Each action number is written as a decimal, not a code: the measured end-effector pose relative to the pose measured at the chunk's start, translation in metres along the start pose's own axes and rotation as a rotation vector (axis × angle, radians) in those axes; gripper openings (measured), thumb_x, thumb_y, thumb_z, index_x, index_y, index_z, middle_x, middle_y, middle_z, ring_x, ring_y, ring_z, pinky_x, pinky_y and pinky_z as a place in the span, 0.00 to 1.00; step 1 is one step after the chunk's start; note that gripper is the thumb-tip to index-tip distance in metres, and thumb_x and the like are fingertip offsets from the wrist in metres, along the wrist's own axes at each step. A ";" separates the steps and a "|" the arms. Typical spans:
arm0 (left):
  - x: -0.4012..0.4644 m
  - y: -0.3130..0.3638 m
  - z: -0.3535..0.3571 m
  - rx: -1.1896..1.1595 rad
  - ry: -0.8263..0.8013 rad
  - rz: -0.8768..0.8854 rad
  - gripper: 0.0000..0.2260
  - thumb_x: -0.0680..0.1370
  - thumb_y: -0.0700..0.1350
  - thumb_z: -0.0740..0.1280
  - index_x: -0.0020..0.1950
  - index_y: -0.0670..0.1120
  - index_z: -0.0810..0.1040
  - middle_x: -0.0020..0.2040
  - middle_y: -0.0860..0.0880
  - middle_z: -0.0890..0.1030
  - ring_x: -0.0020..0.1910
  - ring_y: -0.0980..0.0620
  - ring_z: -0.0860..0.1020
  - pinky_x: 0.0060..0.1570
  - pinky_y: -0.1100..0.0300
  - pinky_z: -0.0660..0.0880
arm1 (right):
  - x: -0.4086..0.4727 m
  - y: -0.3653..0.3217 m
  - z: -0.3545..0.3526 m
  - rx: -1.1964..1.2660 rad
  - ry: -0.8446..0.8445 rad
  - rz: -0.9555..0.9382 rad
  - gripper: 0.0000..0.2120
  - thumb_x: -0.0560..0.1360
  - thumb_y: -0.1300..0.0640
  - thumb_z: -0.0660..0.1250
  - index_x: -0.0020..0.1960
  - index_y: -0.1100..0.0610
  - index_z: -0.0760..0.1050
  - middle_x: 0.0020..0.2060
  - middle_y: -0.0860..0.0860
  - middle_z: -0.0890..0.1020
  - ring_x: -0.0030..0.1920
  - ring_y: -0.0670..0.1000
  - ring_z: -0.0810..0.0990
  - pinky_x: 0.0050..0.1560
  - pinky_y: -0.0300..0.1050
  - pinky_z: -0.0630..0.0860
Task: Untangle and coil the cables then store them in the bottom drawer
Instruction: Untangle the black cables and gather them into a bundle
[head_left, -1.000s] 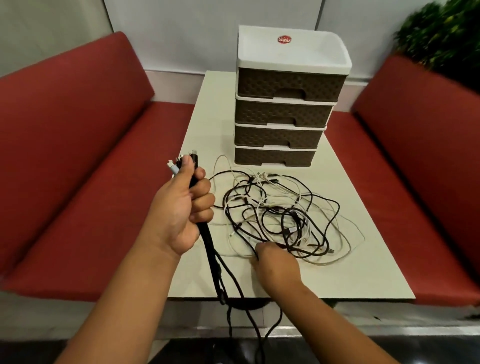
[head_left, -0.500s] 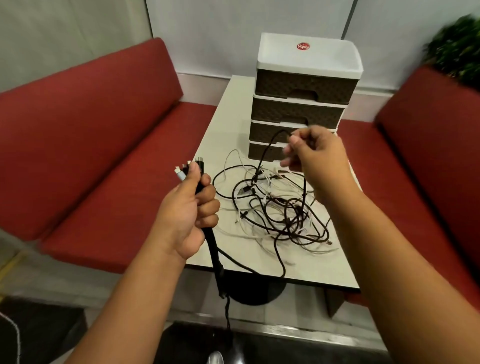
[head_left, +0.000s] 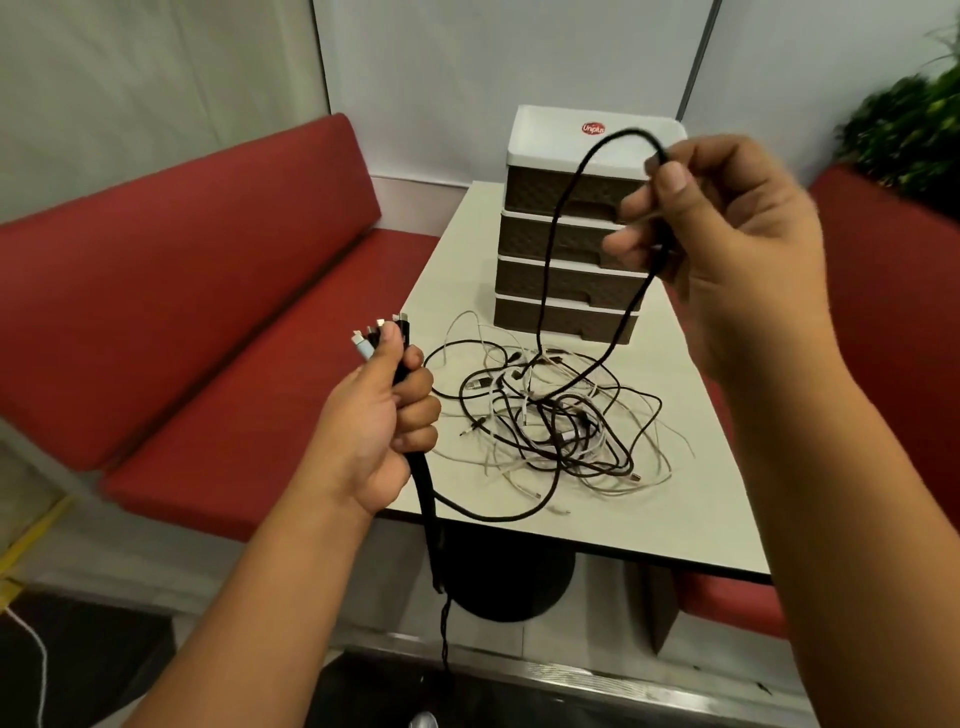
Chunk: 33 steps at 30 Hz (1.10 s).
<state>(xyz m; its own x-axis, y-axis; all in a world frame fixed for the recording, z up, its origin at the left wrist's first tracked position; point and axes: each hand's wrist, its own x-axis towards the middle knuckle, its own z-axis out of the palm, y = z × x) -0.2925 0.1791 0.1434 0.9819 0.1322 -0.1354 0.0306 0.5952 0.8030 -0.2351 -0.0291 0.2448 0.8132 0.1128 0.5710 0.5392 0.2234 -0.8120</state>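
right hand (head_left: 727, 244) | risen from the tangle | black cable (head_left: 558, 218) loop lifted high above table

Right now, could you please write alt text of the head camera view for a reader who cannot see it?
A person's right hand lifts a black cable in a loop above a tangled pile of cables on a white table, while the left hand grips a bundle of cable ends. Behind the pile stands a four-drawer organizer, all drawers closed.

The right grip (head_left: 727, 239) is hiding part of the drawer unit (head_left: 550, 270); the blurred plant (head_left: 914, 130) is running off-frame.
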 end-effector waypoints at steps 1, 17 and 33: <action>-0.002 -0.002 0.002 0.002 0.001 -0.005 0.17 0.80 0.59 0.58 0.38 0.50 0.68 0.26 0.56 0.56 0.20 0.61 0.54 0.19 0.68 0.49 | -0.003 -0.007 -0.001 0.038 -0.013 -0.035 0.02 0.80 0.63 0.62 0.50 0.58 0.71 0.38 0.55 0.80 0.34 0.54 0.81 0.39 0.48 0.75; -0.036 -0.021 0.025 0.102 -0.041 -0.022 0.16 0.81 0.58 0.57 0.40 0.50 0.67 0.25 0.56 0.57 0.20 0.61 0.54 0.18 0.68 0.50 | -0.123 0.057 -0.033 -0.113 -0.226 0.600 0.06 0.80 0.65 0.60 0.47 0.58 0.73 0.35 0.55 0.80 0.35 0.53 0.82 0.38 0.44 0.78; -0.040 -0.015 0.059 0.168 -0.133 0.034 0.17 0.82 0.59 0.57 0.38 0.50 0.66 0.27 0.56 0.56 0.21 0.60 0.53 0.18 0.67 0.50 | -0.166 0.086 0.002 -0.132 -0.384 0.611 0.22 0.79 0.41 0.57 0.58 0.57 0.78 0.51 0.48 0.84 0.56 0.46 0.81 0.60 0.42 0.76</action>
<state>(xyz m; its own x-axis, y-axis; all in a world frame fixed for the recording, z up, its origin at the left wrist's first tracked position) -0.3208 0.1181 0.1713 0.9986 0.0379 -0.0378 0.0167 0.4501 0.8928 -0.3237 -0.0270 0.0807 0.8563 0.5164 -0.0056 0.0559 -0.1035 -0.9931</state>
